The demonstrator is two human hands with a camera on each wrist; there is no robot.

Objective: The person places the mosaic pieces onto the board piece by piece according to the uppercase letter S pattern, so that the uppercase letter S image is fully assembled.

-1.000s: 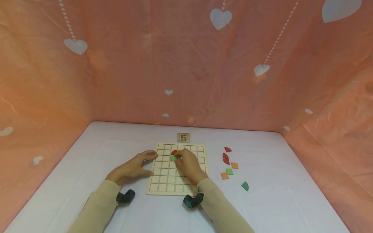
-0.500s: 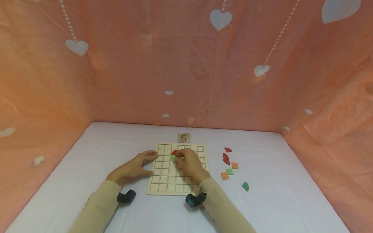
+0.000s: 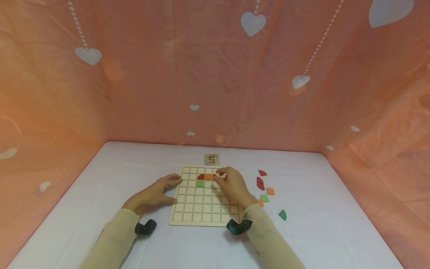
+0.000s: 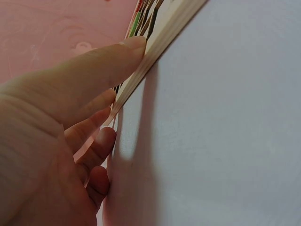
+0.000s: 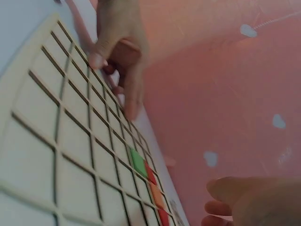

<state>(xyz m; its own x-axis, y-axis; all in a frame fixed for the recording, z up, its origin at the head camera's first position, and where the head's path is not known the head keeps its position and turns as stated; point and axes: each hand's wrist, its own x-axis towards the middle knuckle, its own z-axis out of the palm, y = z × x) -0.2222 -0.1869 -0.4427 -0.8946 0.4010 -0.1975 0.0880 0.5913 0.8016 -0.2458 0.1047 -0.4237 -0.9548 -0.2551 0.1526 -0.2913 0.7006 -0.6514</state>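
A wooden grid board [image 3: 193, 207] lies on the table. In one row sit a red quarter-round piece [image 3: 201, 176], an orange square tile [image 3: 208, 176] and another red piece [image 3: 214, 177], partly covered by my right fingers in the head view. Below the first red piece is a light green square tile [image 3: 200, 183]. My right hand [image 3: 233, 186] hovers at the second red piece, thumb and fingers apart. In the right wrist view that red piece [image 5: 163, 216] lies in the grid, away from the fingers. My left hand [image 3: 154, 192] touches the board's left edge with thumb and extended fingers.
Right of the board lie several loose pieces: red quarter-rounds [image 3: 262, 173], orange squares [image 3: 270, 191], a light green square [image 3: 264, 198] and a dark green quarter-round [image 3: 283, 215]. A small patterned card [image 3: 211, 159] lies behind the board. Orange curtains surround the white table [image 3: 302, 179].
My right hand has moved right along the row, uncovering the orange tile and part of the second red piece. The left hand has stayed at the board's edge.
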